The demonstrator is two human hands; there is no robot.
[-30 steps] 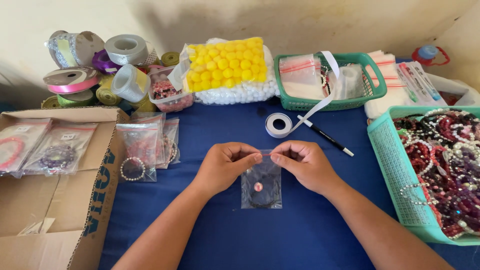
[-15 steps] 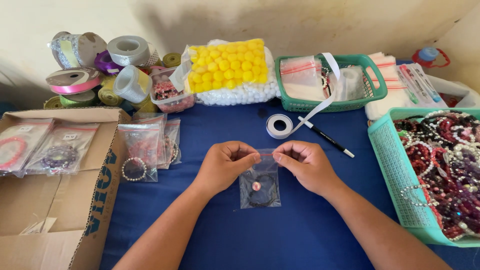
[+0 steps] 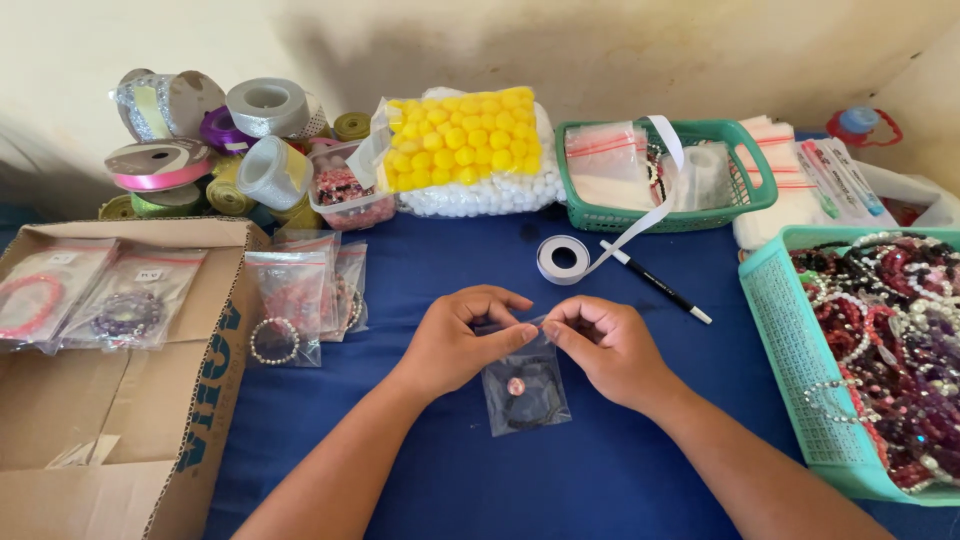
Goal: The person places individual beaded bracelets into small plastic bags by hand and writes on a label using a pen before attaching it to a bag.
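- Left hand (image 3: 455, 340) and right hand (image 3: 610, 350) each pinch the top edge of the small clear plastic zip bag (image 3: 525, 390), a dark bracelet inside.
- The bag hangs just below both grips, on the blue tabletop (image 3: 600, 480).
- Best run the fingertips outward along the seal, pressing evenly.

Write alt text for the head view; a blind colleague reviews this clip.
Two hands, left hand and right hand, pinch the top edge of a small clear bag holding a dark bracelet over a blue table. A cardboard box of bagged bracelets sits left, a teal basket of beaded bracelets right.
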